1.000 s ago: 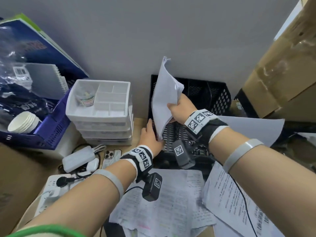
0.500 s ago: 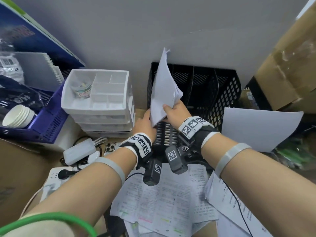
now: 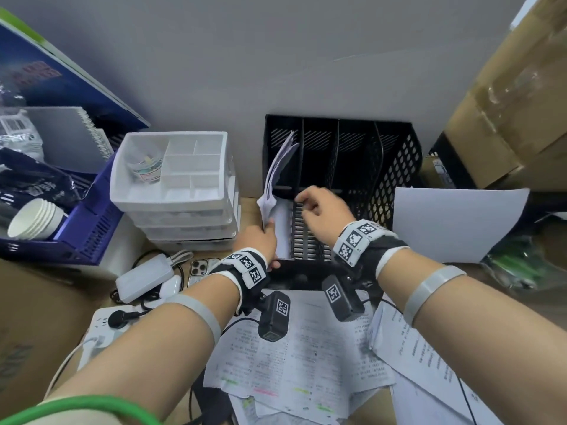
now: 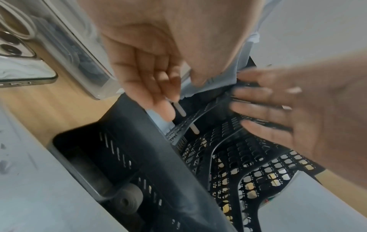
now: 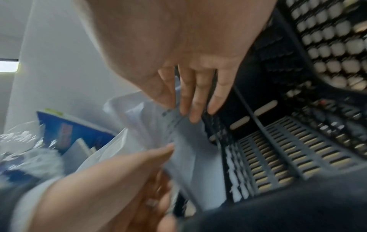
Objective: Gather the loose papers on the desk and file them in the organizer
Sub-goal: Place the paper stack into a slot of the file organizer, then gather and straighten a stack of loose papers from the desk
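A: What lies nearest on the desk [image 3: 248,207]?

B: Loose printed papers [image 3: 300,357] with highlighter marks, spread under both forearms. To their left a white power strip [image 3: 101,329], a white charger [image 3: 144,277] and a phone [image 3: 199,266] lying face down.

A: And the hands?

B: The left hand [image 3: 260,240] holds the near edge of a sheaf of papers [image 3: 277,170], thumb against one side and fingers on the other. The right hand [image 3: 322,210] is loose, fingers relaxed and gripping nothing, fingertips at the dividers.

A: Where is that sheaf?

B: Standing in the leftmost slot of the black mesh organizer [image 3: 386,167], leaning on its left wall.

A: Further out?

B: White stacked drawer trays [image 3: 175,191] left of the organizer, a blue basket [image 3: 92,228] with paper cups [image 3: 33,219], one blank sheet [image 3: 454,222] to the right, cardboard boxes [image 3: 515,111], and a grey wall [image 3: 276,56] behind everything.
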`<action>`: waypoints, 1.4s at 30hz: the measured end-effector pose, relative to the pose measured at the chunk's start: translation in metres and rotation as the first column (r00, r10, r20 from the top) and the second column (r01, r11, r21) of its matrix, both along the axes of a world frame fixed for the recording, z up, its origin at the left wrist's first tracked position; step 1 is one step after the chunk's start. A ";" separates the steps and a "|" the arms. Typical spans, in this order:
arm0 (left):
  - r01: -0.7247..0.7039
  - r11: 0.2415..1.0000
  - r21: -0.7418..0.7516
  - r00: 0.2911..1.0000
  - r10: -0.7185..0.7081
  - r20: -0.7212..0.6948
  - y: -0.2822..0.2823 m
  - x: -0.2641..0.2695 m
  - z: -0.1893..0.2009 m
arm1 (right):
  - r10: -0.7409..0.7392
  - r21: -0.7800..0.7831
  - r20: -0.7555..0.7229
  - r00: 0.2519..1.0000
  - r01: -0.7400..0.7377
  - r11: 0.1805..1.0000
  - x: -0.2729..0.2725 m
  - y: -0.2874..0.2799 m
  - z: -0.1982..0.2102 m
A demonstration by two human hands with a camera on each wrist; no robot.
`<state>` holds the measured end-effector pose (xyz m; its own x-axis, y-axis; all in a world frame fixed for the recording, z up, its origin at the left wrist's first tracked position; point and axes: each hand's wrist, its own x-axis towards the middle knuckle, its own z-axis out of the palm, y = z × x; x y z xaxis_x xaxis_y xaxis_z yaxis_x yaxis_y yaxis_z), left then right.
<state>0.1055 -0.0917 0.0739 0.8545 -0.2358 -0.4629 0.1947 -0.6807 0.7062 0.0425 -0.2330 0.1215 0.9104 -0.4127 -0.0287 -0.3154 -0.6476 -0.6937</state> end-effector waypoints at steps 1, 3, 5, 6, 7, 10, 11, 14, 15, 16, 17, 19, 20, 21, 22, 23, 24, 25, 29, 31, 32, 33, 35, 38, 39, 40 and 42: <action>-0.020 0.999 -0.028 0.998 0.018 -0.059 -0.004 -0.002 0.001 | -0.097 -0.050 0.040 0.995 0.099 0.994 -0.007 -0.013 0.005; -0.069 0.992 -0.105 0.973 0.044 -0.225 -0.018 -0.008 0.005 | -0.283 -0.152 0.099 0.954 0.296 0.943 -0.024 -0.044 0.015; -0.037 0.991 -0.128 0.920 -0.017 -0.392 -0.035 -0.014 0.009 | -0.453 -0.230 0.148 0.879 0.476 0.849 -0.043 -0.076 0.023; 0.022 0.991 -0.129 0.893 -0.078 -0.443 -0.045 -0.017 0.009 | -0.516 -0.267 0.159 0.842 0.539 0.799 -0.052 -0.090 0.026; 0.081 0.987 -0.141 0.870 -0.139 -0.474 -0.054 -0.020 0.008 | -0.561 -0.311 0.140 0.816 0.574 0.757 -0.060 -0.105 0.027; 0.163 0.964 -0.211 0.846 -0.247 -0.473 -0.077 -0.031 -0.001 | -0.582 -0.419 -0.141 0.801 0.484 0.768 -0.080 -0.141 0.025; 0.176 0.956 -0.233 0.857 -0.266 -0.442 -0.083 -0.035 -0.004 | -0.554 -0.431 -0.252 0.793 0.421 0.798 -0.085 -0.149 0.024; 0.257 0.930 -0.263 0.906 -0.327 -0.270 -0.098 -0.047 -0.009 | -0.506 -0.455 -0.371 0.779 0.322 0.830 -0.097 -0.159 0.021; 0.289 0.915 -0.280 0.901 -0.359 -0.243 -0.100 -0.050 -0.008 | -0.512 -0.468 -0.352 0.784 0.327 0.821 -0.101 -0.158 0.021; 0.319 0.902 -0.291 0.889 -0.391 -0.239 -0.101 -0.053 -0.007 | -0.527 -0.475 -0.319 0.787 0.349 0.808 -0.106 -0.155 0.020; 0.333 0.893 -0.302 0.876 -0.411 -0.252 -0.102 -0.056 -0.007 | -0.541 -0.469 -0.270 0.796 0.382 0.796 -0.112 -0.150 0.019; 0.327 0.890 -0.317 0.839 -0.428 -0.336 -0.101 -0.065 -0.002 | -0.539 -0.417 -0.114 0.835 0.452 0.788 -0.129 -0.138 0.012; 0.321 0.889 -0.325 0.811 -0.436 -0.390 -0.100 -0.071 0.000 | -0.519 -0.379 -0.022 0.855 0.473 0.795 -0.141 -0.131 0.009; 0.321 0.886 -0.334 0.778 -0.448 -0.441 -0.099 -0.077 0.002 | -0.494 -0.333 0.064 0.867 0.485 0.808 -0.155 -0.122 0.006; 0.325 0.880 -0.347 0.739 -0.465 -0.487 -0.098 -0.083 0.003 | -0.472 -0.284 0.138 0.871 0.491 0.824 -0.170 -0.113 0.004; 0.323 0.870 -0.372 0.694 -0.485 -0.532 -0.096 -0.088 0.003 | -0.455 -0.243 0.201 0.867 0.495 0.834 -0.186 -0.104 0.002; 0.319 0.858 -0.401 0.642 -0.507 -0.574 -0.094 -0.095 0.002 | -0.451 -0.215 0.250 0.856 0.504 0.837 -0.202 -0.094 0.001; 0.305 0.847 -0.436 0.591 -0.527 -0.610 -0.093 -0.102 0.001 | -0.459 -0.191 0.282 0.843 0.518 0.834 -0.219 -0.085 -0.001; 0.135 0.825 -0.549 0.489 -0.537 -0.687 -0.096 -0.135 -0.002 | -0.518 -0.062 0.309 0.798 0.561 0.826 -0.273 -0.056 -0.011; 0.071 0.809 -0.584 0.511 -0.533 -0.675 -0.099 -0.157 -0.004 | -0.536 -0.017 0.309 0.786 0.568 0.823 -0.300 -0.040 -0.012; 0.069 0.796 -0.601 0.534 -0.538 -0.652 -0.099 -0.169 -0.004 | -0.539 -0.014 0.299 0.787 0.569 0.822 -0.314 -0.031 -0.012; 0.064 0.782 -0.620 0.557 -0.544 -0.628 -0.100 -0.177 -0.005 | -0.540 -0.004 0.283 0.792 0.565 0.825 -0.323 -0.022 -0.011; 0.068 0.764 -0.641 0.602 -0.544 -0.585 -0.100 -0.191 -0.010 | -0.570 0.046 0.223 0.791 0.575 0.817 -0.341 -0.005 -0.011; 0.114 0.790 -0.603 0.680 -0.504 -0.532 -0.094 -0.205 -0.014 | -0.599 0.263 0.087 0.796 0.562 0.785 -0.360 0.020 -0.015; 0.154 0.796 -0.585 0.701 -0.505 -0.503 -0.090 -0.209 -0.015 | -0.595 0.374 0.038 0.803 0.541 0.753 -0.363 0.027 -0.017; 0.209 0.794 -0.571 0.714 -0.523 -0.465 -0.084 -0.212 -0.015 | -0.589 0.478 -0.019 0.808 0.525 0.704 -0.366 0.034 -0.018; 0.312 0.766 -0.562 0.714 -0.579 -0.393 -0.073 -0.215 -0.019 | -0.555 0.609 -0.176 0.813 0.533 0.587 -0.373 0.044 -0.015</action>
